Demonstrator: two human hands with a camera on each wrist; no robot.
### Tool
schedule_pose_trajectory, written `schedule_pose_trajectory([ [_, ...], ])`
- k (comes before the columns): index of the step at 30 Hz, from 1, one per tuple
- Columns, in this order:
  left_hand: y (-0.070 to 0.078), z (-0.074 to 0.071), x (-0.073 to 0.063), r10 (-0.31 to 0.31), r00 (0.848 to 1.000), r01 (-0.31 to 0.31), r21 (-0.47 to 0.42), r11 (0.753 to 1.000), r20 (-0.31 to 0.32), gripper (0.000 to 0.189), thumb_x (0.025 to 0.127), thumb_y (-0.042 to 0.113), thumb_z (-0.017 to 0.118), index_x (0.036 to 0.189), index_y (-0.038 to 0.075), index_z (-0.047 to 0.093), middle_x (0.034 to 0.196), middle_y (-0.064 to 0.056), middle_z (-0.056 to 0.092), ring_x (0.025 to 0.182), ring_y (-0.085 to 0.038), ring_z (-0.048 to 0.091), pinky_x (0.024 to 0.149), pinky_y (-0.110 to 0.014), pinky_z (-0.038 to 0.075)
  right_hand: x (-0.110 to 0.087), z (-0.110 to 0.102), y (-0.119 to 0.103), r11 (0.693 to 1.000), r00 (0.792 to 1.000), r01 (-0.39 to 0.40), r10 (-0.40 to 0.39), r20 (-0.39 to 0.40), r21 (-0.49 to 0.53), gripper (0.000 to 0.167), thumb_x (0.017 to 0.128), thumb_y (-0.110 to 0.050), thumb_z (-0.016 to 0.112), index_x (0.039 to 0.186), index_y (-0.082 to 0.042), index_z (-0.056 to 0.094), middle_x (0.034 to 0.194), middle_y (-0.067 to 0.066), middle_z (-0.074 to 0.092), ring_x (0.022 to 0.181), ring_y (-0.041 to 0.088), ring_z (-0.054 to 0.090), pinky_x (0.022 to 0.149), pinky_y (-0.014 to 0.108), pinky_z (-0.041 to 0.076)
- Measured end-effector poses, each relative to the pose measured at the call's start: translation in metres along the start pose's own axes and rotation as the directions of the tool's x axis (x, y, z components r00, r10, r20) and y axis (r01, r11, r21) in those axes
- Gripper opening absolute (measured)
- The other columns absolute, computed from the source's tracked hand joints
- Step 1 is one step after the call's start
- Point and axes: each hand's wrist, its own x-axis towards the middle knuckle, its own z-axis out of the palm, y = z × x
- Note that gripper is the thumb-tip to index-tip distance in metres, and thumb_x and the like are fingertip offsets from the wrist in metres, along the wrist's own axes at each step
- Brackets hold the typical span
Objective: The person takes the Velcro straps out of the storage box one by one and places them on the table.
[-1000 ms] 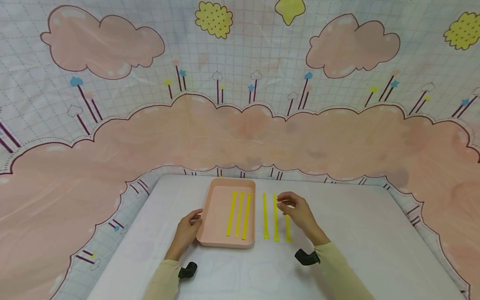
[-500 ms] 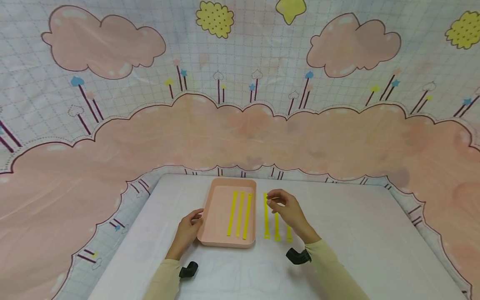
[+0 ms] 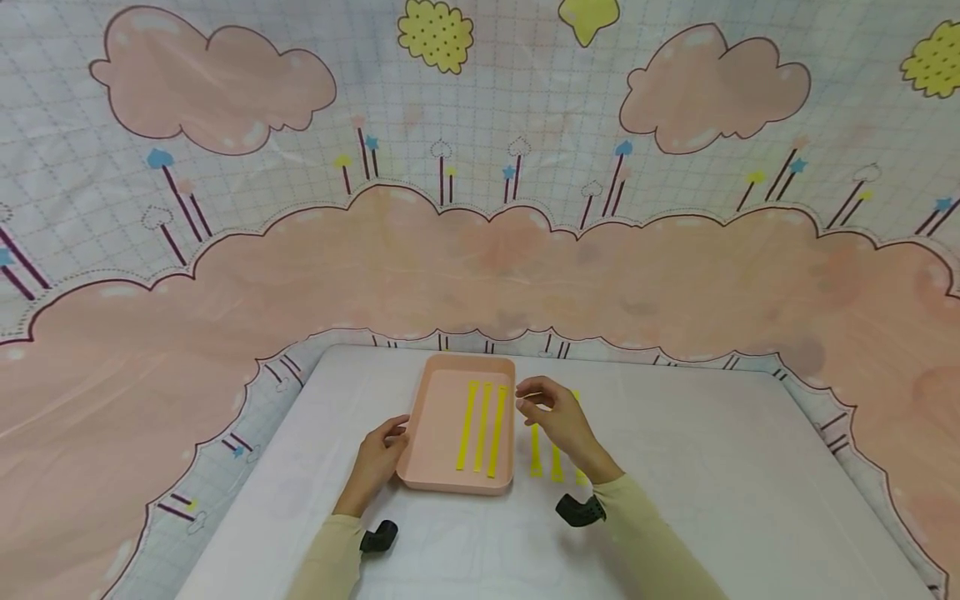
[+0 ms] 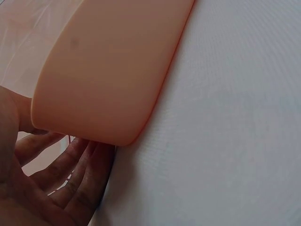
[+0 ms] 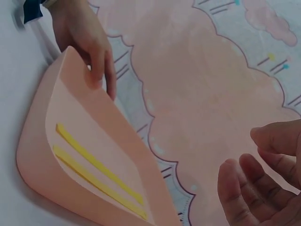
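Note:
My left hand (image 3: 375, 467) holds the left edge of a shallow pink tray (image 3: 431, 433), thumb at the rim; in the left wrist view its fingers (image 4: 70, 183) lie along the outer wall. Three flat yellow strips (image 3: 480, 433) lie side by side in the tray's right half. My right hand (image 3: 561, 417) hovers just beyond the tray's right rim, over three more yellow strips (image 3: 557, 462) on the table, partly covering them. Its thumb and bent fingers are apart in the right wrist view, with nothing between them. The strips outside the tray show notched near ends.
Everything stands on a white-covered table (image 3: 712, 467). A patterned cloth (image 3: 570, 283) with pink clouds hangs behind it and surrounds the sides. Black devices sit at my left wrist (image 3: 379, 537) and right wrist (image 3: 581, 510).
My right hand has moved left over the strips on the table, up to the tray's right rim. My left hand, the tray and the strips have stayed in place.

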Motion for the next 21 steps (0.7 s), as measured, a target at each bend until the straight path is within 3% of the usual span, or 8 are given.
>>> schedule_pose_trajectory([
  [6, 0.002, 0.000, 0.000, -0.003, 1.000, 0.003, 0.009, 1.000, -0.010, 0.038, 0.095, 0.007, 0.058, 0.133, 0.007, 0.060, 0.117, -0.019, 0.065, 0.103, -0.030, 0.065, 0.083, -0.038, 0.053, 0.006, 0.012, 0.012, 1.000, 0.999, 0.020, -0.020, 0.050, 0.015, 0.028, 0.093, -0.011, 0.066, 0.118, -0.002, 0.061, 0.119, 0.018, 0.062, 0.106, 0.029, 0.066, 0.076, 0.029, 0.058],
  [14, 0.002, 0.001, 0.000, 0.003, 1.000, -0.003, 0.012, 1.000, -0.017, 0.038, 0.094, 0.006, 0.058, 0.132, 0.006, 0.060, 0.116, -0.019, 0.066, 0.105, -0.032, 0.065, 0.085, -0.040, 0.053, 0.008, 0.026, 0.014, 0.999, 0.993, 0.045, -0.044, 0.107, -0.007, 0.026, 0.093, -0.013, 0.066, 0.117, -0.003, 0.061, 0.122, 0.021, 0.062, 0.106, 0.030, 0.065, 0.079, 0.039, 0.058],
  [21, 0.004, 0.002, -0.001, 0.000, 1.000, 0.001, 0.015, 1.000, -0.020, 0.038, 0.094, 0.007, 0.058, 0.132, 0.006, 0.060, 0.116, -0.020, 0.066, 0.106, -0.033, 0.065, 0.086, -0.041, 0.053, 0.013, 0.035, 0.014, 0.992, 0.990, 0.084, -0.072, 0.124, -0.098, 0.024, 0.092, -0.011, 0.068, 0.114, -0.004, 0.063, 0.117, 0.013, 0.066, 0.102, 0.026, 0.066, 0.073, 0.028, 0.057],
])
